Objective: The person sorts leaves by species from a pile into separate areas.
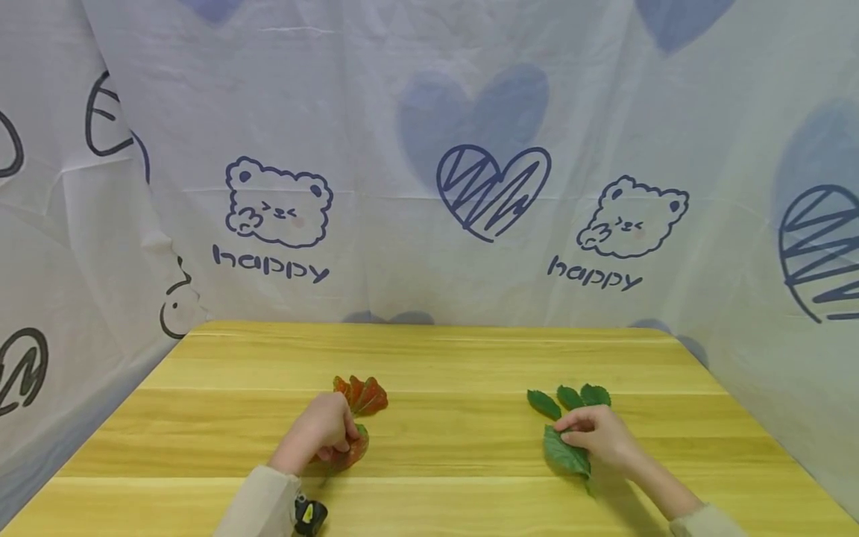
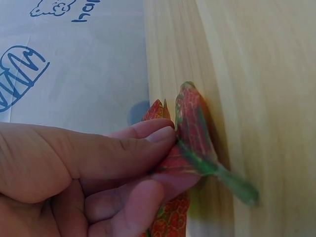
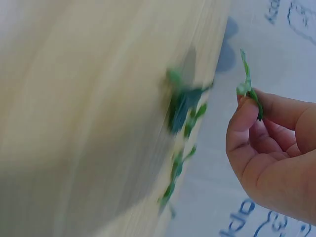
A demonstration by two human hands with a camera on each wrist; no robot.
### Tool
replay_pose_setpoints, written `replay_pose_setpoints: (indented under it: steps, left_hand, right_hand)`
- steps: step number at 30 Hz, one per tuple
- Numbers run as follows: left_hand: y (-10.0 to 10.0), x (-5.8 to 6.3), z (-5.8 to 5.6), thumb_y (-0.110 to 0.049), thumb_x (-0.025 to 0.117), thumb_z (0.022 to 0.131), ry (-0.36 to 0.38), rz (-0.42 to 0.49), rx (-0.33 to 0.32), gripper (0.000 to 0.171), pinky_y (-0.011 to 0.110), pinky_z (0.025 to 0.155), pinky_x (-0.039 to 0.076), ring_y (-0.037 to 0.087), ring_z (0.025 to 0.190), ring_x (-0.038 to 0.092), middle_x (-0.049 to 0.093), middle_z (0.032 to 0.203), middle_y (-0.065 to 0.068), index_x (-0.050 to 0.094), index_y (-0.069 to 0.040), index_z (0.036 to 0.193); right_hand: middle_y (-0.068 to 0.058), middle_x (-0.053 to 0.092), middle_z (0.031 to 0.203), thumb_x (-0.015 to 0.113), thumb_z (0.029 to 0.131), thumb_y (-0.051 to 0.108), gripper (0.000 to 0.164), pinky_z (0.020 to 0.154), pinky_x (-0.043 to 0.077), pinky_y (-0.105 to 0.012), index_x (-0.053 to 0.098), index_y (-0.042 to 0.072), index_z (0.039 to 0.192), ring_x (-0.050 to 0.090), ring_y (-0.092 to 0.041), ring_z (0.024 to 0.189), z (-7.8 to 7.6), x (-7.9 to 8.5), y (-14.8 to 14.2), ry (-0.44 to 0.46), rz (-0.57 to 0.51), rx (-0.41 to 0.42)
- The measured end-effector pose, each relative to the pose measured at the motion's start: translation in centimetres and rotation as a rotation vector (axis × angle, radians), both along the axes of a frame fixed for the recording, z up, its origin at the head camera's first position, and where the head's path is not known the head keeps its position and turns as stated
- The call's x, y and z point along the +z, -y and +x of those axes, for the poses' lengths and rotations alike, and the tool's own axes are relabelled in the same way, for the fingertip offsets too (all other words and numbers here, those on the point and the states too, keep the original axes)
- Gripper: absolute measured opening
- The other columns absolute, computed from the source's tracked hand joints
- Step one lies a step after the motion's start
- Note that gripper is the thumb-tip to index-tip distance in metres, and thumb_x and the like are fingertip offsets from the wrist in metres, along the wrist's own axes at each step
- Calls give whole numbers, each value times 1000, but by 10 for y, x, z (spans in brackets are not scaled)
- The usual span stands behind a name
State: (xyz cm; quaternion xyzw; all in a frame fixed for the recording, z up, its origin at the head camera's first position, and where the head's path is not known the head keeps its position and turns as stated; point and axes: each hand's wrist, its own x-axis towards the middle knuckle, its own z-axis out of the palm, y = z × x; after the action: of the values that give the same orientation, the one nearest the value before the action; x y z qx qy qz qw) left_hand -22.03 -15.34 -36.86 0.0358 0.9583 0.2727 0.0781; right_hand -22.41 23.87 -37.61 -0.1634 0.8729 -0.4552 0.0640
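My left hand (image 1: 323, 424) pinches a red leaf (image 2: 190, 113) with green edges between thumb and fingers; its green stem (image 2: 237, 185) sticks out in the left wrist view. Just beyond that hand lie several red leaves (image 1: 367, 397), fanned out on the table. On the other side my right hand (image 1: 600, 436) holds a broad green leaf (image 1: 567, 452) between thumb and fingertips, its stem end toward me. In the right wrist view this leaf (image 3: 248, 79) shows edge-on. Green leaves (image 1: 569, 397) lie side by side just past the right hand.
The table (image 1: 463, 447) has a yellow wood-grain top. A white curtain (image 1: 389, 253) with blue hearts and bear drawings hangs behind it and along the sides. A black device (image 1: 310, 514) sits at the left sleeve (image 1: 262, 503).
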Motion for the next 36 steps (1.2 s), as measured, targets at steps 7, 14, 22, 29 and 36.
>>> replay_pose_setpoints:
  steps: [7, 14, 22, 29, 36]
  left_hand:
    - [0, 1, 0, 13, 68, 69, 5, -10, 11, 19, 26, 40, 46, 16, 44, 54, 60, 70, 5, 68, -6, 66]
    - [0, 1, 1, 14, 68, 69, 10, -13, 15, 19, 26, 41, 47, 16, 44, 54, 60, 71, 6, 69, -5, 67]
    - [0, 1, 2, 14, 68, 69, 8, 2, 10, 19, 25, 40, 46, 15, 44, 54, 60, 69, 5, 68, -5, 66]
    - [0, 1, 1, 15, 68, 68, 0, 6, -1, 20, 25, 40, 46, 15, 43, 54, 60, 69, 5, 68, -5, 66]
    - [1, 2, 1, 14, 67, 69, 8, 30, -6, 18, 26, 41, 47, 16, 44, 55, 58, 69, 6, 66, -4, 67]
  right_hand:
    - [-6, 59, 84, 58, 82, -2, 13, 55, 45, -24, 61, -9, 93, 50, -14, 70, -6, -3, -31, 7, 70, -112]
    - [-4, 59, 79, 57, 81, -5, 13, 51, 43, -23, 60, -11, 92, 49, -14, 65, -9, -8, -45, 43, 83, -140]
    - [0, 53, 65, 59, 78, -6, 9, 41, 35, -19, 62, -10, 86, 37, -6, 46, -11, -15, -50, 39, 110, -129]
    - [-3, 55, 70, 60, 74, -7, 10, 41, 37, -20, 61, -9, 84, 39, -7, 49, -12, -20, -52, 28, 134, -60]
    - [-3, 55, 72, 63, 73, -6, 13, 46, 40, -24, 60, -8, 85, 45, -15, 60, -13, -21, -53, 63, 178, -78]
